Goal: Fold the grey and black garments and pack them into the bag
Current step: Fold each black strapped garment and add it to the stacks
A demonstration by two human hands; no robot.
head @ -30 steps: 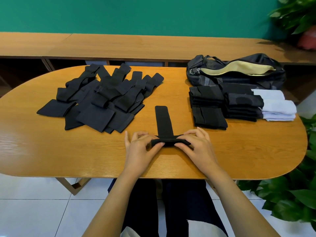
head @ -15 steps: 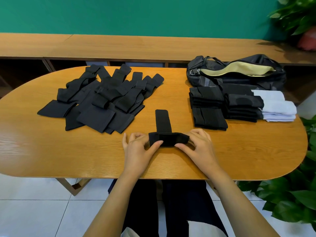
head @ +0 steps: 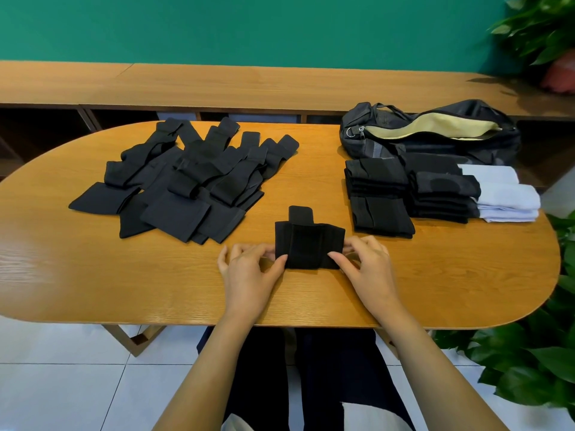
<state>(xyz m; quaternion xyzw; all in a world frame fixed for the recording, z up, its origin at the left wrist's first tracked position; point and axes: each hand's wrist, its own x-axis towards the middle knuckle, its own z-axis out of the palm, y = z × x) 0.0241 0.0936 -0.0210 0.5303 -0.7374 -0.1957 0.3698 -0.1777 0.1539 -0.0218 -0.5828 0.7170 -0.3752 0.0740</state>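
Note:
A black garment [head: 309, 242] lies near the table's front edge, rolled into a wide flat bundle with a short tail sticking out at its far side. My left hand [head: 250, 270] pinches its left end and my right hand [head: 367, 269] pinches its right end. A loose pile of unfolded black garments [head: 186, 185] covers the table's left half. Folded black garments [head: 404, 191] and folded pale grey ones [head: 505, 194] are stacked at the right. Behind them sits the black bag [head: 435, 135], unzipped, showing a yellow lining.
The oval wooden table [head: 93, 275] ends just in front of my hands. A long wooden bench [head: 217, 85] runs behind it against a green wall. Potted plants [head: 529, 353] stand at the right, by the table's end and at the far corner.
Both hands have rolled the garment away from me. The bundle grew from a thin strip to a wide band and the long tail beyond it has shrunk to a short stub.

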